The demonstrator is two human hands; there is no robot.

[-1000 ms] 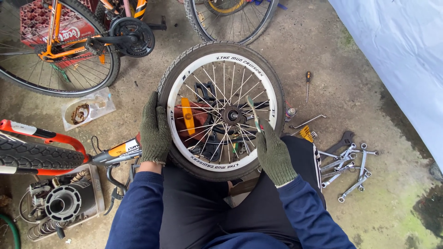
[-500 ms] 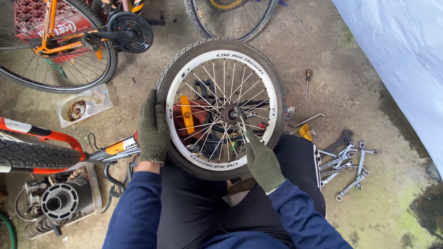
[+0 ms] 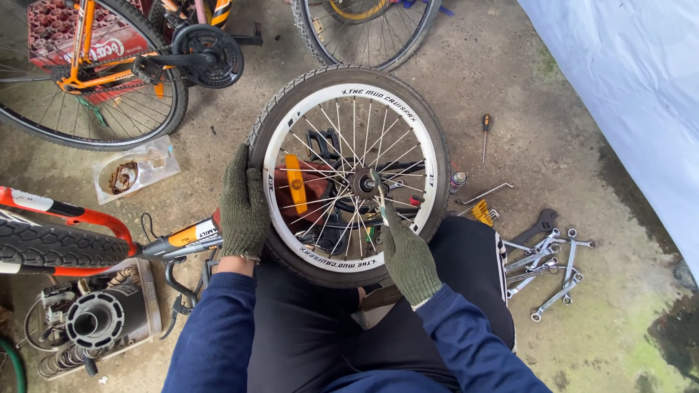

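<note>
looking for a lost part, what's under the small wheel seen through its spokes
Through the spokes of the small wheel show a black pedal, reddish cloth and dark metal parts. The orange reflector sits on the spokes. The tyre, hub and right hand hide the rest.

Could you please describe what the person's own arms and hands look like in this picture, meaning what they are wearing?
Both hands wear knitted work gloves of a dark olive-green, with ribbed cuffs at the wrists: the left hand and the right hand match. The gloves cover every one of the fingers. Both arms are in long navy-blue sleeves that reach to the glove cuffs. No markings show on gloves or sleeves.
</note>
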